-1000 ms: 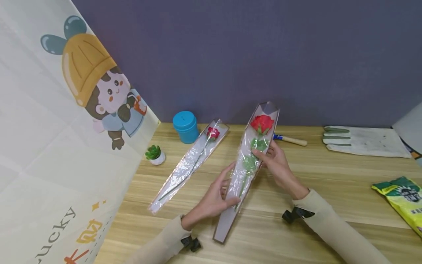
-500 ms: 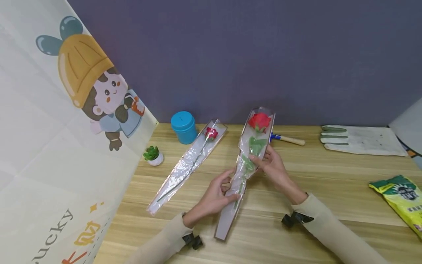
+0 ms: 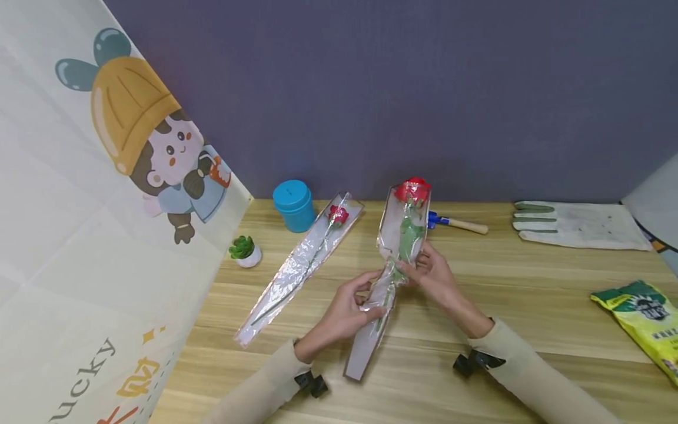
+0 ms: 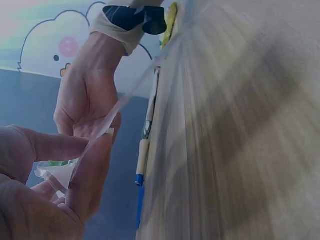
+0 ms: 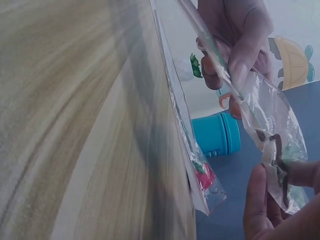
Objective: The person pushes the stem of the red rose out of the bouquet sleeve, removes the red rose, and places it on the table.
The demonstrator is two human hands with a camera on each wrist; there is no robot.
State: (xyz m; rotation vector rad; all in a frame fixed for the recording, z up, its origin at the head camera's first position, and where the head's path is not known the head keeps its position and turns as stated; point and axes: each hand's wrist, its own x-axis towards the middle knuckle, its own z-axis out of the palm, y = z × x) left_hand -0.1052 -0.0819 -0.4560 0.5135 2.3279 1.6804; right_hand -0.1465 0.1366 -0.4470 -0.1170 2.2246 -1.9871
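Observation:
A wrapped red rose (image 3: pixel 413 189) in a long clear sleeve with a pale backing (image 3: pixel 391 221) is held over the wooden table by both hands. My left hand (image 3: pixel 345 311) pinches the lower part of the sleeve between thumb and fingers. Farther up, my right hand (image 3: pixel 436 280) pinches it near the green leaves (image 3: pixel 409 238). Between the hands the sleeve is creased and narrowed, as the right wrist view also shows in the crumpled film (image 5: pixel 272 112). The bloom stands at the sleeve's top edge. To the left lies a second wrapped rose (image 3: pixel 338 215), untouched.
A blue lidded canister (image 3: pixel 293 206) and a small potted succulent (image 3: pixel 245 251) stand at the back left. Behind the right hand lies a blue tool with a wooden handle (image 3: pixel 458 224). Farther right are a pale work glove (image 3: pixel 588 226) and a yellow-green bag (image 3: pixel 643 330).
The sleeve, straight a second ago, has buckled and creased between the hands. Its flower end has come down and nearer, and my right hand has shifted slightly down toward the left.

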